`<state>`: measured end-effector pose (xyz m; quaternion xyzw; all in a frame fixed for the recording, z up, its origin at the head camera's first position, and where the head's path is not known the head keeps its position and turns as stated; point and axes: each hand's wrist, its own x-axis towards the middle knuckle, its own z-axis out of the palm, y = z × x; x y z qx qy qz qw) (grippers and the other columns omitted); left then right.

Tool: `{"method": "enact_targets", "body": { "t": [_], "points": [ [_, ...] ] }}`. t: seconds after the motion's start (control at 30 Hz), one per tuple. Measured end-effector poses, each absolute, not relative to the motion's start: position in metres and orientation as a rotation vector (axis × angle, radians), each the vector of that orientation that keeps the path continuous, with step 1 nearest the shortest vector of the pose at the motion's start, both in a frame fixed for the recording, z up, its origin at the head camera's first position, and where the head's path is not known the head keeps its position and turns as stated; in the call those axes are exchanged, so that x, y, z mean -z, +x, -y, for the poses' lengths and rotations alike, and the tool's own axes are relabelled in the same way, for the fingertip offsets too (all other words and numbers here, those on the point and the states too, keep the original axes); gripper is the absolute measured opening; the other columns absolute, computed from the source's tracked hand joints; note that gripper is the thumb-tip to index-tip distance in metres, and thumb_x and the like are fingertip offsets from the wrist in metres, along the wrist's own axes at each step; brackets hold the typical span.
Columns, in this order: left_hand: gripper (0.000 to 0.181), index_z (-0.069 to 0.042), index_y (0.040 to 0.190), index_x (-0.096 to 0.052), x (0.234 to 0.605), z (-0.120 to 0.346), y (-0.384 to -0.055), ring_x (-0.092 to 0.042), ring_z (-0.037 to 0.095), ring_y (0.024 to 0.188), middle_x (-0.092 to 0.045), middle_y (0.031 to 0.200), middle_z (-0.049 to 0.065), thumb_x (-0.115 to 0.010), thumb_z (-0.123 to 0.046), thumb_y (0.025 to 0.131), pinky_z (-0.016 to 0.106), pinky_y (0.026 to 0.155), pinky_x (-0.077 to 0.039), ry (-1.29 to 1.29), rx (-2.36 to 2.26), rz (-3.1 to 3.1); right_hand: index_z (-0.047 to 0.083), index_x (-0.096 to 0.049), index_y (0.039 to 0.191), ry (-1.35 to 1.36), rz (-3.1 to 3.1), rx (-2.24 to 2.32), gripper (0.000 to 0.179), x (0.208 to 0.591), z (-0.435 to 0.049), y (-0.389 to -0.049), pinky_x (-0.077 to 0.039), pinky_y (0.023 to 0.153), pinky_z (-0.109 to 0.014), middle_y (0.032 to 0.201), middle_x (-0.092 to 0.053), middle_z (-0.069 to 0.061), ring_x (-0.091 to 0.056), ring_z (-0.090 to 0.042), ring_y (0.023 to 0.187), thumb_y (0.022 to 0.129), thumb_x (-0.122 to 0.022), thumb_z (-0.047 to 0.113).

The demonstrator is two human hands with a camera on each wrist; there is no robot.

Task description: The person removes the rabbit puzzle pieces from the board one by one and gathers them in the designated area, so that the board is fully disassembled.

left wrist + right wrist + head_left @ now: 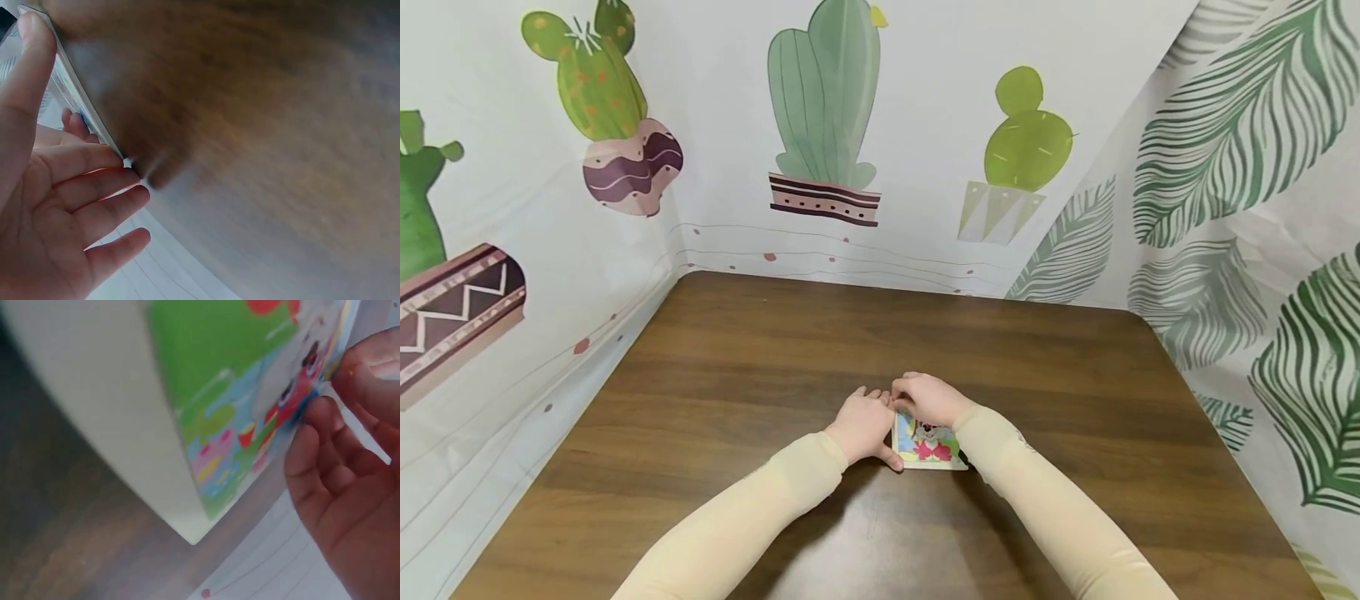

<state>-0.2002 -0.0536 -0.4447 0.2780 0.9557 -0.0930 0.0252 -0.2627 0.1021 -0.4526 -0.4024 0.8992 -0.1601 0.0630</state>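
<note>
A small flat picture board (pixel 934 450) lies on the table, with a cartoon animal in bright colours inside a pale border. Along its left side rests my left hand (pixel 859 423), thumb by the lower left corner and the other fingers stretched toward the upper one. The left wrist view shows those fingers (pixel 103 212) straight and spread apart. My right hand (pixel 931 398) reaches over the board's upper left corner. Its bent fingertips (pixel 304 447) come right at the picture's edge in the right wrist view; I cannot tell whether they pinch anything.
The brown wooden table (pixel 760 333) spreads out around the board. Behind it and at both sides hangs a white cloth (pixel 715 125) printed with cacti and leaves. Long cream sleeves cover both forearms.
</note>
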Motion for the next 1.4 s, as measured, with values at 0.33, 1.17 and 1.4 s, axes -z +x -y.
{"method": "enact_targets", "body": {
  "t": [0.33,1.17,1.4],
  "points": [
    [0.109,-0.007,0.134,-0.055,0.445,0.055,-0.199,-0.053,0.020,0.121,-0.057,0.133,0.007,-0.062,-0.082,0.055,0.042,0.104,-0.039,0.843,0.300,-2.952,0.016,-0.057,0.096,-1.073,-2.563,0.421,0.007,0.446,-0.101,-0.261,-0.045,0.071,-0.029,0.088,-0.047,-0.001,-0.047,-0.013,0.076,0.094,-0.059,0.022],
    [0.111,-0.004,0.136,-0.051,0.443,0.055,-0.199,-0.053,0.021,0.122,-0.056,0.135,0.008,-0.064,-0.080,0.056,0.042,0.103,-0.040,0.811,0.269,-2.949,0.008,-0.068,0.098,-0.951,-2.644,0.721,0.023,0.445,-0.106,-0.258,-0.047,0.072,-0.025,0.087,-0.059,-0.001,-0.052,-0.013,0.078,0.078,-0.077,0.012],
    [0.112,-0.003,0.137,-0.050,0.444,0.055,-0.199,-0.053,0.022,0.121,-0.056,0.134,0.009,-0.066,-0.079,0.056,0.043,0.101,-0.041,0.814,0.254,-2.947,0.011,-0.072,0.089,-0.947,-2.659,0.798,0.004,0.442,-0.111,-0.259,-0.048,0.073,-0.027,0.086,-0.065,0.002,-0.054,-0.010,0.078,0.085,-0.070,0.011]
  ]
}}
